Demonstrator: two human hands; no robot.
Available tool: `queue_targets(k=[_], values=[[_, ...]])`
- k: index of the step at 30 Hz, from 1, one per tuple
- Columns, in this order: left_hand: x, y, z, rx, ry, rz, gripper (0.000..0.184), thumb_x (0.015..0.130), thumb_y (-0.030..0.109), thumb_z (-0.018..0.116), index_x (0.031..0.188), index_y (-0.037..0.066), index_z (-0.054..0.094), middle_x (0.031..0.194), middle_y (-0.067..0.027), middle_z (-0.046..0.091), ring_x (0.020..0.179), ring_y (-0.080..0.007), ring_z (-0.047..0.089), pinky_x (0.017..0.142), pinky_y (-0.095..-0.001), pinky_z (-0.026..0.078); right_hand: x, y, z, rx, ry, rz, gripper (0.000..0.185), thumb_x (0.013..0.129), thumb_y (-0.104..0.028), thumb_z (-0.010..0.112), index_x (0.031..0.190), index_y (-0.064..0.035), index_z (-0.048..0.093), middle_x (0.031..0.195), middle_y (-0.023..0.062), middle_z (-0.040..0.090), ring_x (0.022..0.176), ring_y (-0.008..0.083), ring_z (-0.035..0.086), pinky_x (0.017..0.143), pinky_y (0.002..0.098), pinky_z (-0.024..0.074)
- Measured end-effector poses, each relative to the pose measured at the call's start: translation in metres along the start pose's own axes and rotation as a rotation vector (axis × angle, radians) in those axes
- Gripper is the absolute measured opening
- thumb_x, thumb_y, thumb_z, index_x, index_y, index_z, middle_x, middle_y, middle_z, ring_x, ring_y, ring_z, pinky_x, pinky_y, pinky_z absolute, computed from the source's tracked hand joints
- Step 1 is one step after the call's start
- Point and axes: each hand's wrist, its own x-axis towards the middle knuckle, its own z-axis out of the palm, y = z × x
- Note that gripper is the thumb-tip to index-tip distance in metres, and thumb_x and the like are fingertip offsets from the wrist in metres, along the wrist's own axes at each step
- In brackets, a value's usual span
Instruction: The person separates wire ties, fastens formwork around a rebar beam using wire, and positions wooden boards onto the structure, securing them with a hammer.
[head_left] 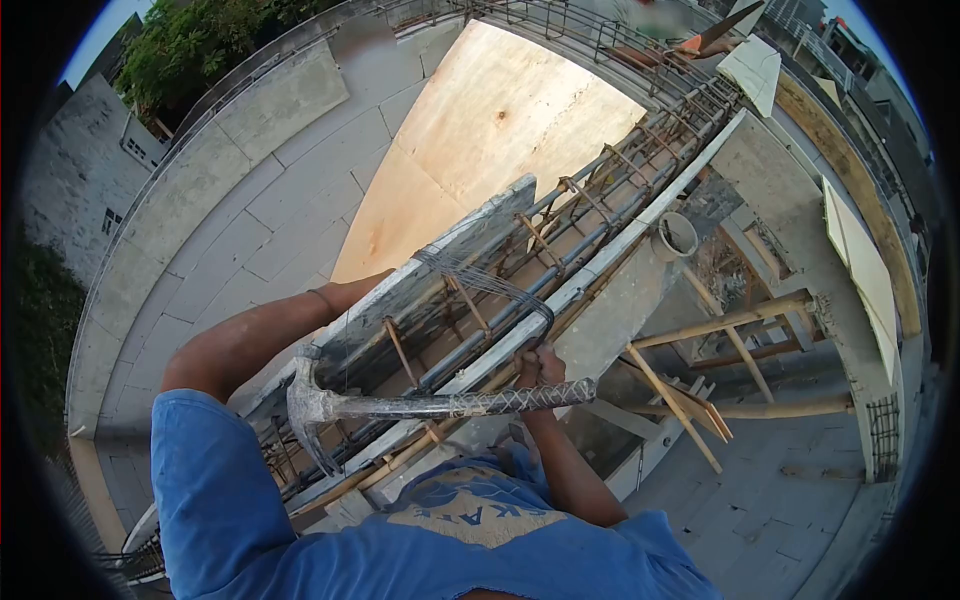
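Right hand (540,367): fingers curled in, apparently closed on the lower end of the thin dark metal wire bundle (485,284). Left hand (372,284) mostly hidden behind the grey, stained wooden board (430,268); grip can't be told. Wire spans from that board to the long pale narrow plank (590,270), presumably tying the 2 together around the brown rusty rebar cage (545,240). Steel claw hammer with black, wire-wrapped handle (450,404) lies crosswise near right wrist, likely for easy reach; support unclear. Large tan plywood sheet (500,110) beyond.
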Motion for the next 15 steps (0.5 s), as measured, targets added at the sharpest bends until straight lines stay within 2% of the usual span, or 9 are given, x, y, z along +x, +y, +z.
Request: queue_targets(k=[1,3,5,6,7,8,9,11,15], values=[[0.002,-0.007,-0.002,0.07,-0.039,0.02,0.031,0.092,0.022,0.066,0.113,-0.002,0.068,0.1,-0.0216,0.074,0.084,-0.0316,0.07,0.08,-0.0398,0.053,-0.004,-0.003,0.001,-0.063,0.072,0.018,0.033,0.108,-0.028,0.054,0.093,-0.0003,0.061,0.072,0.0046,0.061,0.062,0.0131,0.056,0.057,0.0278,0.044],[0.013,-0.02,-0.012,0.219,-0.116,0.076,0.032,0.093,0.023,0.065,0.112,-0.002,0.069,0.1,-0.0219,0.074,0.085,-0.0319,0.07,0.081,-0.0403,0.053,-0.003,-0.001,-0.01,-0.02,0.026,0.032,0.034,0.108,-0.028,0.054,0.093,0.0006,0.062,0.075,0.0056,0.063,0.064,0.0125,0.058,0.059,0.0287,0.046],[0.023,-0.013,-0.017,0.37,-0.184,0.14,0.032,0.093,0.024,0.064,0.112,-0.002,0.069,0.1,-0.0222,0.074,0.085,-0.0322,0.069,0.083,-0.0409,0.053,0.007,-0.019,-0.021,0.135,-0.046,0.095,0.027,0.104,-0.018,0.059,0.087,0.0019,0.062,0.076,0.0079,0.063,0.068,0.017,0.061,0.063,0.0303,0.0463],[0.017,0.0,-0.025,0.389,-0.121,0.092,0.022,0.094,0.017,0.061,0.104,-0.001,0.069,0.092,-0.0194,0.073,0.083,-0.0316,0.068,0.081,-0.0411,0.052,0.016,-0.038,-0.043,0.121,-0.184,0.23,0.015,0.099,-0.009,0.063,0.092,0.0038,0.065,0.08,0.0102,0.065,0.071,0.0181,0.063,0.065,0.031,0.0478],[0.016,0.002,-0.032,0.389,-0.123,0.101,0.022,0.094,0.017,0.061,0.104,-0.001,0.069,0.092,-0.0194,0.073,0.083,-0.0316,0.068,0.081,-0.0411,0.052,0.023,-0.046,-0.061,0.115,-0.18,0.224,0.015,0.099,-0.009,0.063,0.092,0.0038,0.065,0.08,0.0102,0.065,0.071,0.0181,0.063,0.065,0.031,0.0478],[0.011,0.001,-0.044,0.54,-0.07,0.079,0.017,0.094,0.014,0.058,0.099,0.0,0.067,0.087,-0.0181,0.071,0.08,-0.0326,0.067,0.078,-0.0418,0.051,0.03,-0.052,-0.077,-0.017,-0.241,0.141,0.008,0.096,-0.004,0.064,0.095,0.0042,0.067,0.082,0.0108,0.066,0.073,0.0187,0.064,0.066,0.0312,0.0493],[0.009,0.001,-0.053,0.689,-0.016,0.054,0.014,0.094,0.01,0.056,0.093,0.001,0.066,0.083,-0.0168,0.07,0.078,-0.0335,0.066,0.076,-0.0425,0.05,0.037,-0.059,-0.088,-0.148,-0.302,0.06,0.008,0.092,0.002,0.064,0.099,0.0047,0.068,0.084,0.0114,0.067,0.076,0.0192,0.066,0.068,0.0314,0.0508],[0.003,0.016,-0.059,0.748,0.032,0.059,0.011,0.094,0.008,0.055,0.087,0.003,0.062,0.078,-0.0157,0.066,0.075,-0.0356,0.063,0.072,-0.0438,0.048,0.052,-0.093,-0.099,-0.141,-0.341,0.066,0.014,0.089,0.005,0.064,0.103,0.0046,0.069,0.087,0.0121,0.068,0.079,0.0199,0.068,0.072,0.0316,0.0527],[0.002,0.04,-0.056,0.822,0.075,0.003,0.013,0.093,0.013,0.063,0.095,0.0,0.065,0.083,-0.0221,0.067,0.081,-0.0438,0.063,0.073,-0.0498,0.048,0.076,-0.116,-0.11,-0.134,-0.487,0.064,0.027,0.085,0.009,0.066,0.111,0.0031,0.071,0.094,0.0143,0.071,0.089,0.0221,0.071,0.084,0.0321,0.056]])
